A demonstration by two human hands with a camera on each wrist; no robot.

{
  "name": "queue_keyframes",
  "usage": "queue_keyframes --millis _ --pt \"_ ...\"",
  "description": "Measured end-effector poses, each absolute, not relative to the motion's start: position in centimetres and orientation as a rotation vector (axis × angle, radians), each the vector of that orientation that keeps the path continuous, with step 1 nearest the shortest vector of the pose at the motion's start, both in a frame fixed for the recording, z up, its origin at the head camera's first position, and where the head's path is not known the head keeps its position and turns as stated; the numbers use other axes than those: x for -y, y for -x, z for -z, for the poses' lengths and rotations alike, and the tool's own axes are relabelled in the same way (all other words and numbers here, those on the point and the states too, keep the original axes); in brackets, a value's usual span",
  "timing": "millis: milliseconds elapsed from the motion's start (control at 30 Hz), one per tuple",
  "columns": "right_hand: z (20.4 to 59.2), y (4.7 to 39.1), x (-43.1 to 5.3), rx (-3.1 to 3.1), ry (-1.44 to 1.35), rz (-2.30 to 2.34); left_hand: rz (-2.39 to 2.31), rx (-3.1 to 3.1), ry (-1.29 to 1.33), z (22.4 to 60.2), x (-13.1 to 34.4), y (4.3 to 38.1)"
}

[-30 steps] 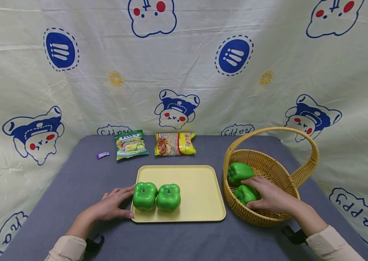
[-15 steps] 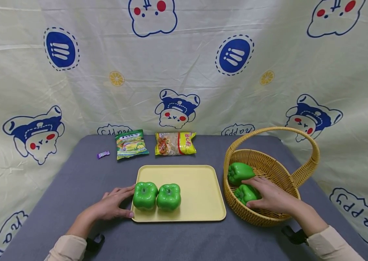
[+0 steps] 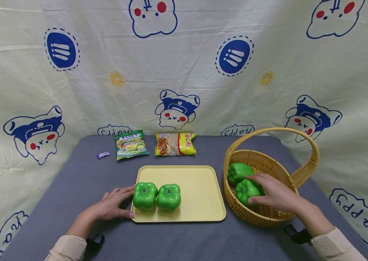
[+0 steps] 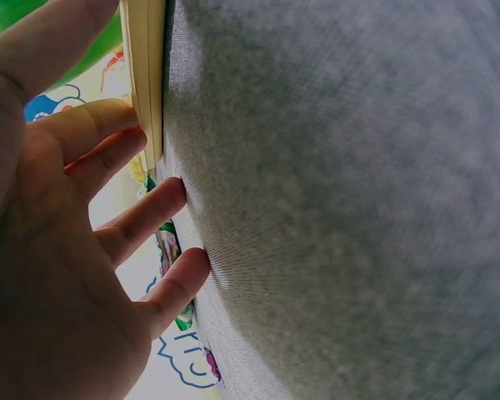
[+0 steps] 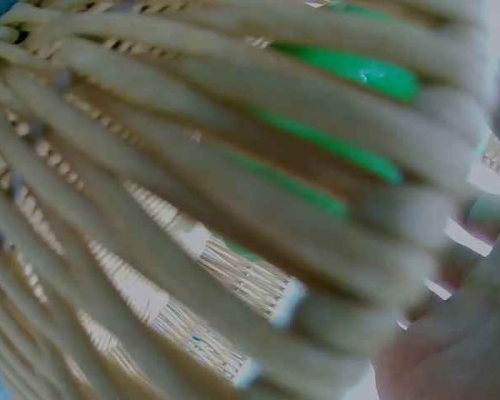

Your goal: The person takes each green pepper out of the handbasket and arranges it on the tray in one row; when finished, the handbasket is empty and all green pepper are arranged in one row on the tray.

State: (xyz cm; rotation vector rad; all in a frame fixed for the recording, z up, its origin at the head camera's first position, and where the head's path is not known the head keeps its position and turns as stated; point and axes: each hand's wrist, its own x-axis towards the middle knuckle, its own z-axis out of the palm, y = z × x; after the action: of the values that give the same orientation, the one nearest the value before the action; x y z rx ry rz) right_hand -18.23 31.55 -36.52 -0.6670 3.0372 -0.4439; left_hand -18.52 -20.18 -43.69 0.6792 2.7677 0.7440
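Observation:
My left hand [image 3: 115, 203] lies at the left edge of the yellow tray [image 3: 200, 195], thumb and fingertips touching its rim. In the left wrist view its fingers are extended, some against the tray wall [image 4: 146, 83] and others on the cloth. Two green bell peppers, a left one [image 3: 145, 196] and a right one [image 3: 168, 197], sit side by side on the tray. My right hand [image 3: 275, 192] reaches into the wicker basket [image 3: 242, 214] and grips a green bell pepper [image 3: 246, 191] between thumb and fingers. Behind it in the basket lies another bell pepper [image 3: 238, 173].
Along the table's back are a small purple-wrapped candy [image 3: 103, 155], a green snack bag [image 3: 132, 145] and a yellow-and-red food packet [image 3: 175, 144]. The basket's tall handle [image 3: 312, 159] arches above the right side. A printed curtain [image 3: 184, 72] hangs behind the grey-covered table [image 3: 177, 241].
The right hand has shifted slightly to the right, and the front pepper in the basket has turned and moved a little with it. The left hand and tray have stayed still.

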Motion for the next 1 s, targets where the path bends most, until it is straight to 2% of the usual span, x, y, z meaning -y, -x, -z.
queue_keyframes --millis 1000 --pt "32.5 15.5 -29.6 -3.222 0.777 0.610 -0.751 -2.763 -0.665 43.6 20.3 18.5"
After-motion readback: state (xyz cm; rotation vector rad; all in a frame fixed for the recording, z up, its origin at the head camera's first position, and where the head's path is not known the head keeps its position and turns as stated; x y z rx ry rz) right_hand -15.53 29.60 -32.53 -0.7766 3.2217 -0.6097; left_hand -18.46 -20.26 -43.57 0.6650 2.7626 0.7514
